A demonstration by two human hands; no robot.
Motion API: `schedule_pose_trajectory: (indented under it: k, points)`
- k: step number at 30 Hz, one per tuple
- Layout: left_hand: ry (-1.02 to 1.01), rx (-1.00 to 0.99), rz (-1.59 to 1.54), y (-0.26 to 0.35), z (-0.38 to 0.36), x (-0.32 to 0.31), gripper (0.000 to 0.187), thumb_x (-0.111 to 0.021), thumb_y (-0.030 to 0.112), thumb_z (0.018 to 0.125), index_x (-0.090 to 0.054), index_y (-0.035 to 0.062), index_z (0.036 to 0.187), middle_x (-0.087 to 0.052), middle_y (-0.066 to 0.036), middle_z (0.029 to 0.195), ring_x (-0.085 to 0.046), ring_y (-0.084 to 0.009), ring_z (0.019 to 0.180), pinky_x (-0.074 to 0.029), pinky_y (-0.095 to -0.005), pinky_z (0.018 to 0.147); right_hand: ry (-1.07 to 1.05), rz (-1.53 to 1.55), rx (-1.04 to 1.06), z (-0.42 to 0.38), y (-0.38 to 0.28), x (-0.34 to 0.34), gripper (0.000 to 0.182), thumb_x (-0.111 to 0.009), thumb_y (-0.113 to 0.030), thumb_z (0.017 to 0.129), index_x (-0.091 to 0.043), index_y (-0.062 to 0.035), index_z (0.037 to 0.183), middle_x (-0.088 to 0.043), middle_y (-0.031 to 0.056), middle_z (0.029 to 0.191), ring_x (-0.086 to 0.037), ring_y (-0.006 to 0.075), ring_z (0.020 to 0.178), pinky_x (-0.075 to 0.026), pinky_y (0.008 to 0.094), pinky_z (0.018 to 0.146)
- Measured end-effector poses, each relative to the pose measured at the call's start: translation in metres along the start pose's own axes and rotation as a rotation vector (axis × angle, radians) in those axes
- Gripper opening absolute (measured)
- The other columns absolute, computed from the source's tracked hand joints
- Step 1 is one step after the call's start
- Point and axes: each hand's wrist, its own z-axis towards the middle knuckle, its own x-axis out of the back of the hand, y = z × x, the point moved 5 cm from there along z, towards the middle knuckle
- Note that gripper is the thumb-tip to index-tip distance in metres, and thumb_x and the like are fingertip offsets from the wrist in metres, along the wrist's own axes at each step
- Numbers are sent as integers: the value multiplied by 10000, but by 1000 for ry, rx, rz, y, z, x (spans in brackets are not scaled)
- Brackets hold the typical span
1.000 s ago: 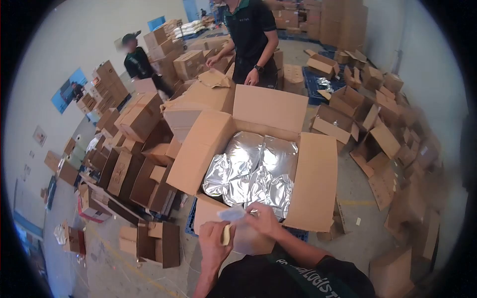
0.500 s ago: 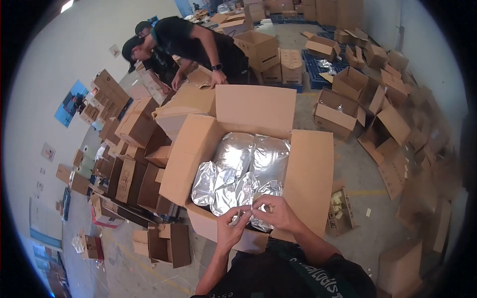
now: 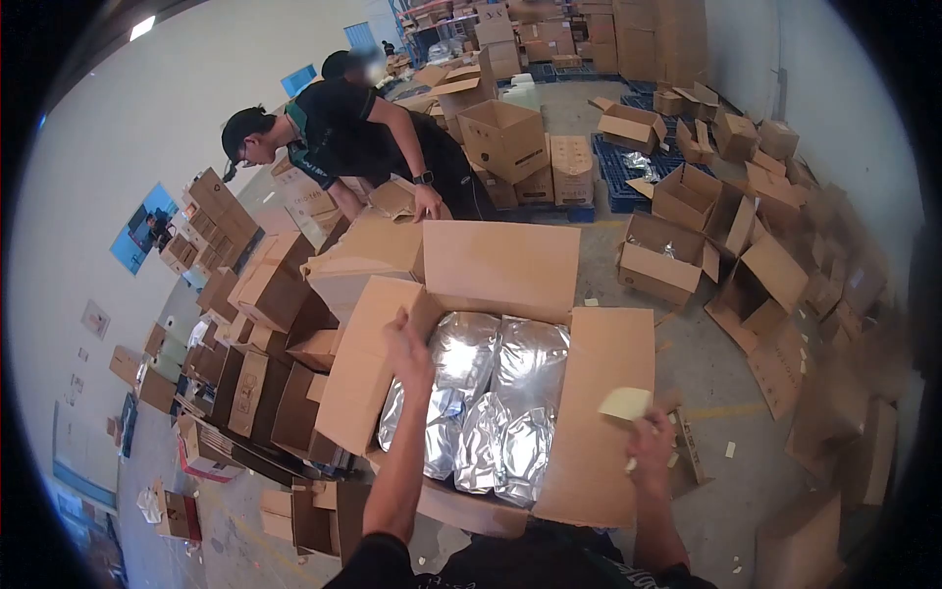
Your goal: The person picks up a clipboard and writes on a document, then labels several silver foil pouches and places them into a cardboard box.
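Observation:
An open cardboard box (image 3: 500,270) stands in front of me, its flaps folded outward. Inside lie several shiny silver foil bags (image 3: 461,355), packed side by side. My left hand (image 3: 410,355) is over the box's left side, near the left flap (image 3: 368,344). Its fingers are apart and slightly blurred, with nothing visible in them. Beyond the right flap (image 3: 596,422), my right hand (image 3: 652,450) is closed on a small pale yellow paper slip (image 3: 625,403). A second small pale bit shows below its fingers.
A person in dark clothes (image 3: 363,128) leans over a closed carton (image 3: 368,250) at the back left, with another person behind. Cut-open cartons (image 3: 662,257) lie along the right wall. Stacked cartons (image 3: 270,280) stand at left. Blue pallets (image 3: 623,162) hold further boxes.
My hands have parted from their pinch together over the foil bags. The left has moved up to the left side of the box, the right outward with the paper slip.

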Motion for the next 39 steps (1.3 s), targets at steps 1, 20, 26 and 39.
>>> schedule_pose_trajectory:
  k: [1,20,26,39]
  points:
    - [-3,-5,-1,-19,4,-15,186,-489,166,964,-477,3,1051,-597,-213,1029,-615,-314,973,-470,-444,779,4,2,31,6,7,22,59,-544,-56,849,-502,-94,865,-435,-51,655,-383,12,463,-285,191,359]
    - [-1460,79,122,-130,-59,-122,524,-399,432,967,-556,-8,1204,-595,-262,1111,-619,-330,1005,-456,-455,903,8,-485,38,17,159,95,183,-571,-181,880,-583,-25,975,-604,43,842,-595,149,735,-486,281,643]
    - [-860,724,-731,-15,-91,-8,379,-462,313,968,-620,-6,1096,-670,-138,818,-672,-206,705,-540,-334,663,-104,-574,-129,41,225,94,191,-590,-178,877,-600,-15,976,-621,55,841,-605,151,750,-488,281,663]
    - [-762,928,-881,14,-199,106,363,-479,202,992,-544,-85,1204,-669,-136,1055,-646,-194,1006,-526,-300,860,97,-292,92,69,102,56,208,-631,-171,872,-637,7,980,-658,81,840,-625,157,782,-490,282,708]
